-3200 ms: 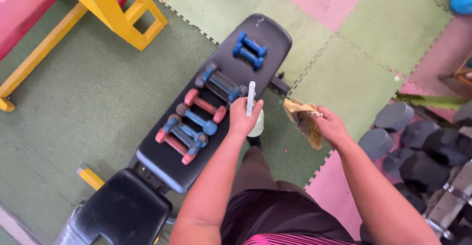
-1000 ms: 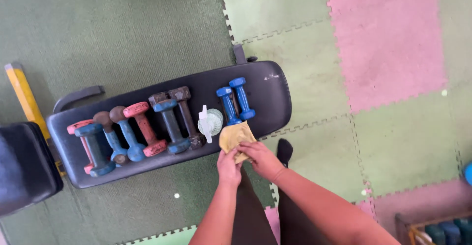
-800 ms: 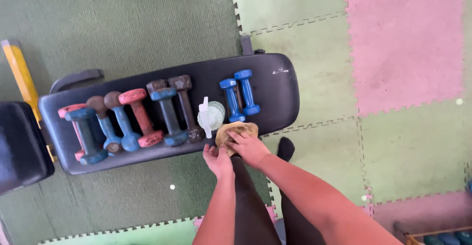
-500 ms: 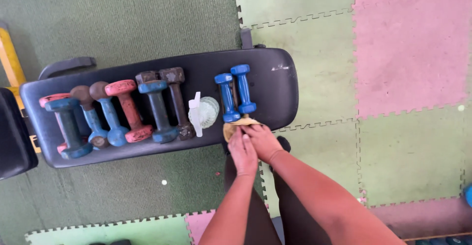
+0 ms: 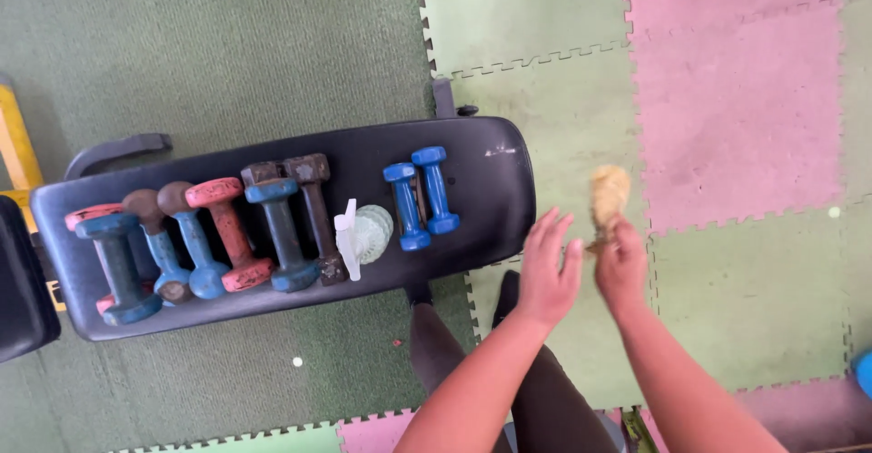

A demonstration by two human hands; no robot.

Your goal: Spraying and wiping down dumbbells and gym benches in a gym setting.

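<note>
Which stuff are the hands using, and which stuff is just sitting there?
In use:
right hand
crumpled yellow cloth
open left hand, beside it

Just lying about:
black padded bench
small blue dumbbells
pale green spray bottle
red and blue dumbbells

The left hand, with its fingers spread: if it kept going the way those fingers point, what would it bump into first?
The left hand points up and slightly right in the head view. Probably nothing: the line passes right of the black bench, over bare green floor mat. The hand's height above the mat is unclear.
</note>
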